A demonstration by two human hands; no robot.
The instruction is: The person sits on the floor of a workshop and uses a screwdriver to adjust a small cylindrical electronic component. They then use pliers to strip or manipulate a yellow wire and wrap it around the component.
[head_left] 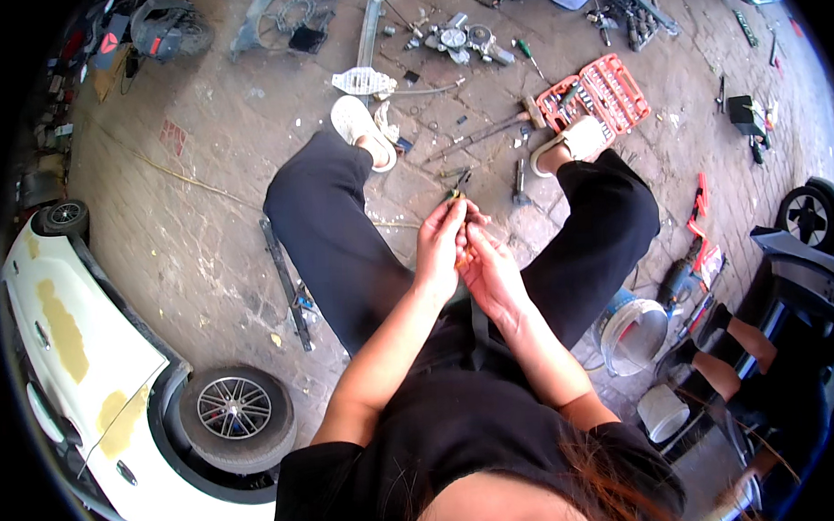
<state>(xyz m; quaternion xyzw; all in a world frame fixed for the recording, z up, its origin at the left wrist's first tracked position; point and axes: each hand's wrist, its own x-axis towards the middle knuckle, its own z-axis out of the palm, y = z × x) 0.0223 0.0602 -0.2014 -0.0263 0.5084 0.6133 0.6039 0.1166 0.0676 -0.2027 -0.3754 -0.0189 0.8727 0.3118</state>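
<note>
My left hand (441, 241) and my right hand (493, 274) meet over my lap, between my spread knees. Both are closed, thumbs and fingers pinched together around something small and mostly hidden. A yellow-green bit (454, 195) shows at the left fingertips, with dark thin prongs (465, 178) just beyond. I cannot tell whether the prongs are held or lie on the ground behind. A spot of orange shows between the palms. On the paving past my hands lie a long-handled hammer (529, 114) and a dark metal tool (521, 183).
An open red socket set (624, 97) lies by my right shoe. Beyond are a screwdriver (526, 53) and metal car parts (464, 40). A white car (99, 363) with filler patches stands left. A clear bucket (631, 331) and another person's legs (728, 355) are at right.
</note>
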